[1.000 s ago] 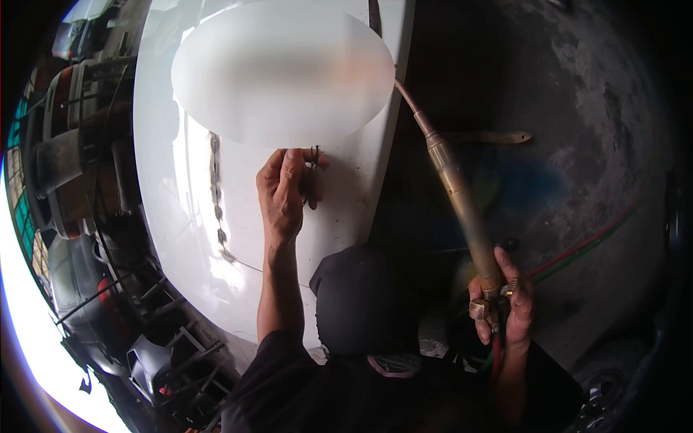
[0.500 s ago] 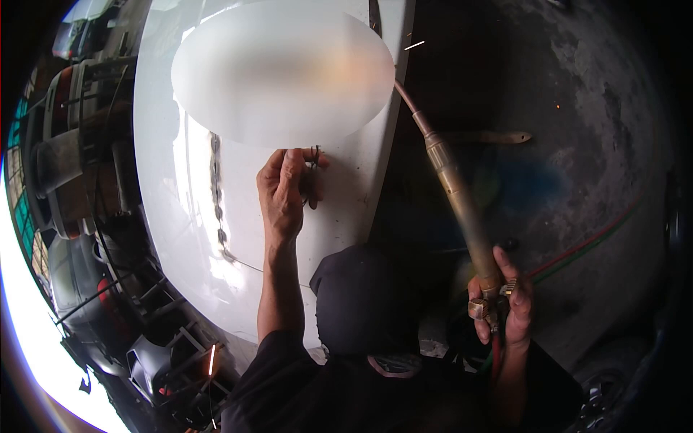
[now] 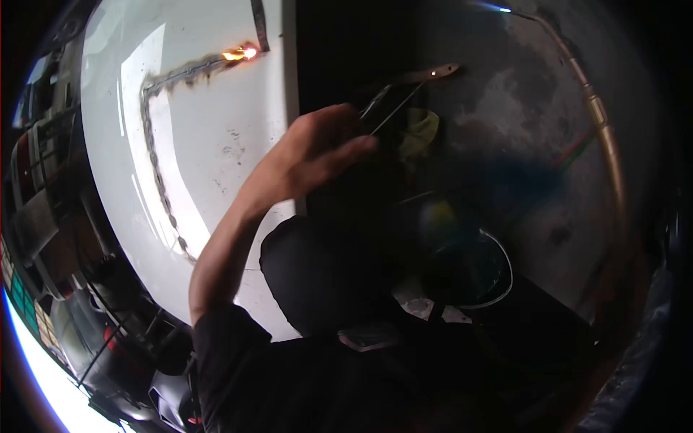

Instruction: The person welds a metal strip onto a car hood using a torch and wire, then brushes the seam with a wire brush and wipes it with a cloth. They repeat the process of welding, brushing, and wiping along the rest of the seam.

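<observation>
My left hand is in the air just past the edge of a white car body panel. Its fingers are closed on thin filler wire, which shows a small glowing spot at its far end. A dark, beaded weld seam bends across the panel, and a small flame burns at its upper end. At the right, a brass welding torch points up and left with a bluish flame at its tip. My right hand, at the torch's lower end, is lost in darkness and blur.
A flat metal strip with a hole lies beyond the panel edge. Below it hangs or lies a yellowish cloth. A dark bucket stands lower right. A red and green hose runs behind the torch. Vehicles and clutter fill the left side.
My left hand has come off the panel and moved right, past its edge. The torch has swung away from the panel, up and right. The view has shifted, showing the seam and flame.
</observation>
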`<action>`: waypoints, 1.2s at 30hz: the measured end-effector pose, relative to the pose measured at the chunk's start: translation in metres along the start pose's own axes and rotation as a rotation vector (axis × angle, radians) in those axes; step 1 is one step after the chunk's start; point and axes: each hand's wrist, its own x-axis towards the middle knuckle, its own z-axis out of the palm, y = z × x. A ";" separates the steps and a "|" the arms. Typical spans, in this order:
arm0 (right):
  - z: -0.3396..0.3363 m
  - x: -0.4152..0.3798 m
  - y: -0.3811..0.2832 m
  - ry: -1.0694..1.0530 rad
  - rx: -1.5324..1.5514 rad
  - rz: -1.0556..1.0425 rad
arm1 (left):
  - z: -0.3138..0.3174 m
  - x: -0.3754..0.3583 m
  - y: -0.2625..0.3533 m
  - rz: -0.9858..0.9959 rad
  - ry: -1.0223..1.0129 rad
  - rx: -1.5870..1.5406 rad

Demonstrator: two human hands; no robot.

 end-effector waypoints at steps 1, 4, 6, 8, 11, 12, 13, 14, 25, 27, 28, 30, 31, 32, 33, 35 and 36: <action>-0.007 -0.004 0.002 0.051 -0.133 -0.218 | 0.018 0.027 -0.006 0.146 0.004 0.148; -0.037 -0.001 0.019 0.231 -0.265 -0.242 | 0.086 0.098 -0.069 0.336 0.055 0.753; -0.075 0.009 0.025 0.404 -0.411 -0.252 | 0.122 0.131 -0.061 0.185 -0.053 0.849; -0.127 0.048 0.030 0.546 -0.509 -0.335 | 0.149 0.169 -0.079 0.180 -0.042 0.884; -0.153 0.068 0.036 0.371 -0.397 -0.437 | 0.146 0.149 -0.035 0.160 0.082 0.841; -0.137 0.067 0.035 0.433 -0.527 -0.547 | 0.142 0.142 -0.028 0.152 0.076 0.845; -0.126 0.069 0.035 0.430 -0.514 -0.543 | 0.133 0.138 -0.024 0.220 0.120 0.818; -0.115 0.071 0.034 0.447 -0.471 -0.528 | 0.122 0.130 -0.018 0.288 0.164 0.790; -0.102 0.082 0.046 0.245 -0.309 -0.417 | -0.142 0.104 0.013 0.292 0.498 1.500; -0.105 0.083 0.043 0.234 -0.328 -0.403 | -0.154 0.112 0.012 0.381 0.434 1.610; -0.108 0.083 0.042 0.219 -0.344 -0.393 | -0.156 0.115 0.014 0.306 0.378 1.705; -0.117 0.083 0.045 0.219 -0.321 -0.401 | -0.159 0.112 0.021 0.245 0.345 1.631; -0.122 0.084 0.046 0.215 -0.292 -0.413 | -0.172 0.119 0.009 0.366 0.367 1.693; -0.126 0.086 0.048 0.215 -0.291 -0.415 | -0.177 0.115 0.013 0.367 0.369 1.694; -0.129 0.087 0.049 0.249 -0.335 -0.428 | -0.182 0.115 0.018 0.394 0.305 1.731; -0.131 0.084 0.051 0.289 -0.379 -0.435 | -0.191 0.116 0.023 0.455 0.232 1.734; -0.128 0.083 0.051 0.320 -0.390 -0.442 | -0.190 0.113 0.033 0.475 0.211 1.746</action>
